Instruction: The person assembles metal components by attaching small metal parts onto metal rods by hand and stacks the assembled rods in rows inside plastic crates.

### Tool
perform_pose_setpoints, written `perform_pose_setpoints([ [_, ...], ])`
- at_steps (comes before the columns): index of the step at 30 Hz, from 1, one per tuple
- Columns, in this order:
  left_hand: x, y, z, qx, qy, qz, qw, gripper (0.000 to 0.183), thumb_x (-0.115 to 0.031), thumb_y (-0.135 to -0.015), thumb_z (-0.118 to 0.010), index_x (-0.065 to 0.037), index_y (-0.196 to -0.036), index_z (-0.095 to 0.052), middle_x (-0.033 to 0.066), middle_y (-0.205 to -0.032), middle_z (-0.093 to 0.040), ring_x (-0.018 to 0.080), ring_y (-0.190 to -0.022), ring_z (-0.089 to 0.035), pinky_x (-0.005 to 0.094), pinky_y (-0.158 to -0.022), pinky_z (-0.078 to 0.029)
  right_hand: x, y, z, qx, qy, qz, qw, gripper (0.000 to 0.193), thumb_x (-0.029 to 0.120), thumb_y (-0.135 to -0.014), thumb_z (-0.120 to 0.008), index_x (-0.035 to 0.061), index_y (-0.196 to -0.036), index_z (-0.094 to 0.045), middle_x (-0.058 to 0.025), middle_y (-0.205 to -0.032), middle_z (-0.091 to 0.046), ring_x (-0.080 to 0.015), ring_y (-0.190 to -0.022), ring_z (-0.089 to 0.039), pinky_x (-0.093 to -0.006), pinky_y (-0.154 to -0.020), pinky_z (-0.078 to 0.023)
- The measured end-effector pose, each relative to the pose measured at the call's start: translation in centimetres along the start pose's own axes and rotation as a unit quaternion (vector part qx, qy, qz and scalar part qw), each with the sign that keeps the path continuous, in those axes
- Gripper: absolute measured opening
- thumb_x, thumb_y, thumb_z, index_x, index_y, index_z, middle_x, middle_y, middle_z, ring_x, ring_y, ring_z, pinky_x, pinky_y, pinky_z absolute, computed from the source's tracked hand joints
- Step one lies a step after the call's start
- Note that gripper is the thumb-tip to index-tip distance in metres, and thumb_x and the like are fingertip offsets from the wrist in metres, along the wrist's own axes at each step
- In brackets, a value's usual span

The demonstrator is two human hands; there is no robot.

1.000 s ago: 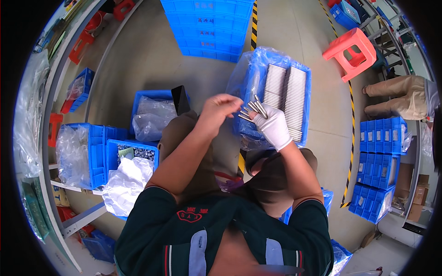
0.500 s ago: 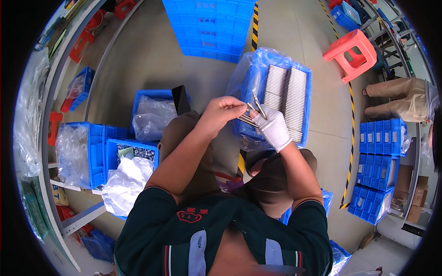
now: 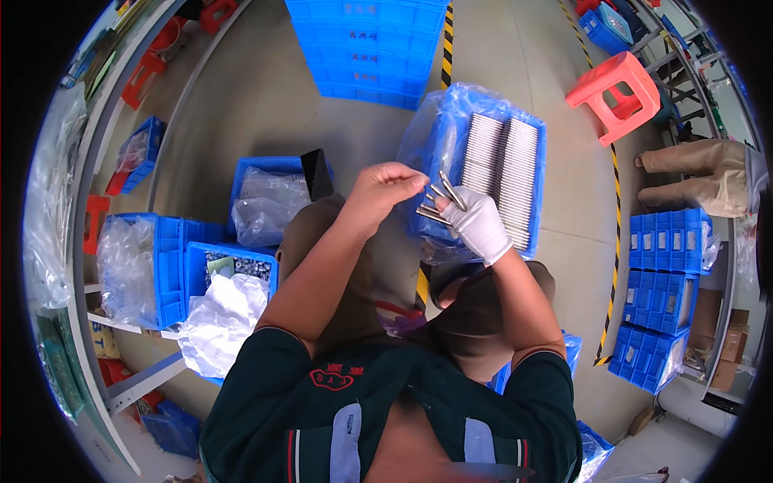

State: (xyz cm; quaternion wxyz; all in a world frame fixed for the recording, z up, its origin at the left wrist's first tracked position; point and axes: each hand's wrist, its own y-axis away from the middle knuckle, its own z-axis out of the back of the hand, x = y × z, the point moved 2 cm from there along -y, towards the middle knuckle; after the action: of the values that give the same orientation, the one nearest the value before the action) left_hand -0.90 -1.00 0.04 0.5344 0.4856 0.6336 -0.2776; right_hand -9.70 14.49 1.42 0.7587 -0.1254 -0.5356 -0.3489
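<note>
Grey floor (image 3: 580,258), gloved right hand (image 3: 481,225) holding metal rods (image 3: 452,191); left hand (image 3: 382,193) near.

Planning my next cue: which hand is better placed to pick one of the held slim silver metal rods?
Left, probably: the bare left hand is raised close to the slim silver metal rods, while the white-gloved right hand is occupied holding them.

- Slim silvery metal rods (image 3: 452,191): inner ends hidden by the white-gloved right hand (image 3: 483,227).
- Bare left hand (image 3: 382,193): too small to tell whether its fingertips pinch anything.
- Stacked blue plastic crates (image 3: 366,48), twelve o'clock: cut by the upper edge.
- Tan-trousered person (image 3: 696,173), between two and three o'clock: upper body cut off.
- Blue plastic bin (image 3: 194,274), between eight and nine o'clock: partly hidden under crumpled white sheeting (image 3: 221,318).
</note>
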Motion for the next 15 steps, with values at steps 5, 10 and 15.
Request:
perform_pose_setpoints([
  [5, 0.2, 0.2, -0.1, 0.066, 0.001, 0.038, 0.997, 0.019, -0.011, -0.08, -0.062, 0.003, -0.092, -0.063, 0.0067, -0.085, -0.064, 0.0103, -0.08, -0.057, 0.0236, -0.077, -0.043, 0.6, 0.1, -0.2, 0.03, 0.028, 0.001, 0.999, 0.023, 0.023, -0.081, -0.061, -0.0002, -0.077, -0.059, -0.0098, -0.054, -0.051, -0.016, -0.049, -0.05, -0.0314, -0.049, -0.041],
  [10, 0.5, -0.1, -0.4, 0.097, 0.004, 0.013, 0.995, 0.017, -0.009, -0.081, -0.06, 0.004, -0.092, -0.062, 0.0082, -0.086, -0.064, 0.0114, -0.08, -0.058, 0.0247, -0.077, -0.044, 0.1, 0.1, -0.5, -0.019, 0.109, 0.069, 0.992, 0.024, 0.026, -0.08, -0.061, 0.0017, -0.079, -0.061, -0.0172, -0.06, -0.054, -0.0302, -0.055, -0.055, -0.0359, -0.052, -0.043],
  [15, 1.2, -0.3, -0.2, 0.115, -0.016, 0.048, 0.992, 0.017, -0.009, -0.082, -0.059, 0.003, -0.092, -0.063, 0.0076, -0.084, -0.064, 0.0115, -0.08, -0.058, 0.0248, -0.075, -0.044, -0.3, 0.2, -0.7, -0.028, 0.149, 0.106, 0.983, 0.025, 0.026, -0.082, -0.06, 0.0012, -0.077, -0.06, -0.0139, -0.058, -0.055, -0.0266, -0.052, -0.055, -0.0346, -0.051, -0.043],
])
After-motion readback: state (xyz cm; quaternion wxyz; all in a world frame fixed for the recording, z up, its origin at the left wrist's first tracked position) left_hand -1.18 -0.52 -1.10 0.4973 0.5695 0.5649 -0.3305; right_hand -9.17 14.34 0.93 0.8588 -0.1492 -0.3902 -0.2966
